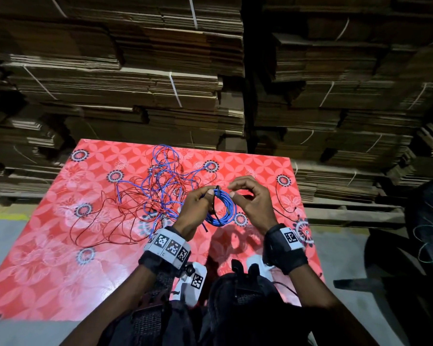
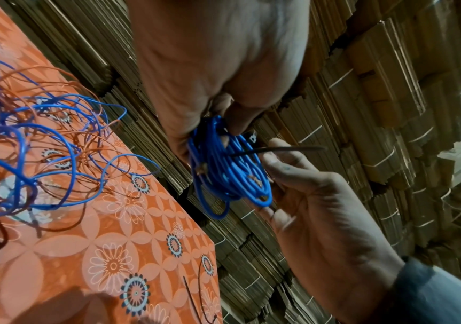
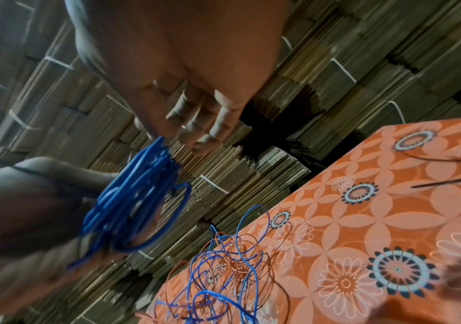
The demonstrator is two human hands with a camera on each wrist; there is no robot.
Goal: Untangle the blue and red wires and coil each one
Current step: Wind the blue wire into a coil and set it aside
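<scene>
The blue coil (image 1: 220,208) is pinched at its top by the thumb and fingers of the left hand (image 1: 194,211), so that the ring hangs below that grip with its flat face turned toward the person and its plane standing roughly upright above the table (image 1: 48,270). A thin dark tie (image 2: 279,150) is seen crossing the bundle at the pinch, one end pointing out toward the right hand (image 1: 254,203). That hand is held just to the right of the coil, level with its top; its fingers are curled, with the fingertips near the tie, but whether the tie is actually pinched cannot be told, since the right wrist view is smeared with motion. The coming move is judged to turn on this: the tie end lies between the two hands, nearer the right one, and it runs across the strands, not along them.

Beyond and to the left of the left hand the loose tangle (image 1: 158,186) of blue and red wire is spread on the table, still intermixed. A short blue tail hangs below the coil. Whether the coil is still joined to the tangle is hidden behind the left hand. Thin dark strands (image 1: 283,203) lie to the right of the right hand
</scene>
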